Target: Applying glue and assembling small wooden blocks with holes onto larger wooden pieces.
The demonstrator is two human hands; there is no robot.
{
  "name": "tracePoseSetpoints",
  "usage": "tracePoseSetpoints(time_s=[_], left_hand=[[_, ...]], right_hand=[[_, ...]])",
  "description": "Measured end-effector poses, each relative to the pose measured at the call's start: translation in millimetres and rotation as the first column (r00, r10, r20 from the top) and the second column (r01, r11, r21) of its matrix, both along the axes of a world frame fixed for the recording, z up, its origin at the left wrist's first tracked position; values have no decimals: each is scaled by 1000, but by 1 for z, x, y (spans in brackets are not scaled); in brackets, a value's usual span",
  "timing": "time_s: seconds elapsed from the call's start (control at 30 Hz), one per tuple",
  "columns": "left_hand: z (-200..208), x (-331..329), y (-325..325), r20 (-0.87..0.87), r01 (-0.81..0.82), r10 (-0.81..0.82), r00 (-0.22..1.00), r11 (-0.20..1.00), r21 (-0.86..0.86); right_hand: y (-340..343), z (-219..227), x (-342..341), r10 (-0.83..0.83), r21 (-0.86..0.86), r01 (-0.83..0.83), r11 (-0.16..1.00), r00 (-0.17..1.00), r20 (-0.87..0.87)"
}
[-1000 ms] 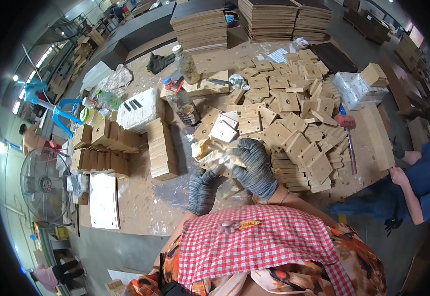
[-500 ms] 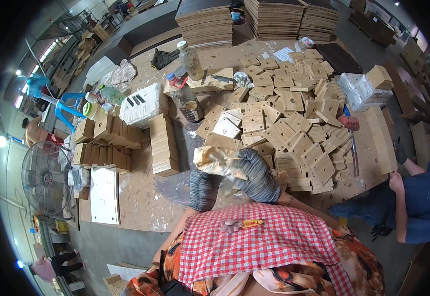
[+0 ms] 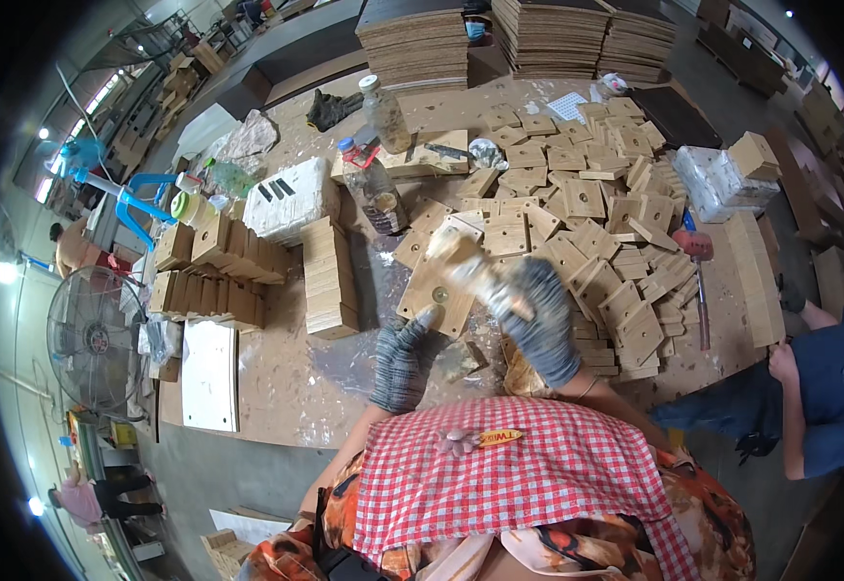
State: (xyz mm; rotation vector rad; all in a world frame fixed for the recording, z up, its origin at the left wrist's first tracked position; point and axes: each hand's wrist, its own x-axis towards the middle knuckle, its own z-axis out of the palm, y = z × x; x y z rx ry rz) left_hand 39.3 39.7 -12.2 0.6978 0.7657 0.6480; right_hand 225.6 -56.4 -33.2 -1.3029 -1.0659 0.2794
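Observation:
My left hand [image 3: 403, 361], in a grey knitted glove, grips the near edge of a flat wooden block [image 3: 424, 293], its thumb on top beside a round hole. My right hand [image 3: 541, 315], gloved alike, is closed around a cream, brown-stained, lumpy thing [image 3: 470, 259]. Motion blurs that thing, so its kind is unclear; its far end hangs over or touches the block's upper part. A small wooden piece [image 3: 462, 360] lies between my hands. Beyond and to the right spreads a heap of drilled wooden blocks [image 3: 582, 198].
Stacked blocks [image 3: 327, 281] and a white board [image 3: 209, 378] lie left. Bottles [image 3: 374, 184] stand farther back, near a white wrapped bundle [image 3: 291, 198]. A red-headed mallet [image 3: 695, 247] lies right. A fan [image 3: 98, 334] stands left; a person in blue [image 3: 833, 387] is at the right.
My right hand has moved right with the stained thing, which swung up and away from me. My left hand now grips a wooden block, which was hidden or elsewhere before.

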Motion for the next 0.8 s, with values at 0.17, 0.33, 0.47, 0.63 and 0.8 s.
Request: tracePoseSetpoints(time_s=[0.17,0.33,0.47,0.63,0.8], left_hand=[[-7,3,-6,18,-13,13,1000,1000,-20],[0,-4,-2,-70,96,-90,993,991,94],[6,-5,3,-89,115,-98,991,971,207],[8,-3,-1,-43,116,-110,993,980,161],[12,-8,2,-189,316,-272,943,911,265]], right_hand=[[-5,4,-11,-24,-12,32,999,910,415],[6,16,29,-139,-258,101,961,981,-134],[1,18,37,143,-91,-190,978,917,-373],[2,3,15,230,-162,-276,947,939,-257],[5,4,19,157,-249,-237,939,940,-304]])
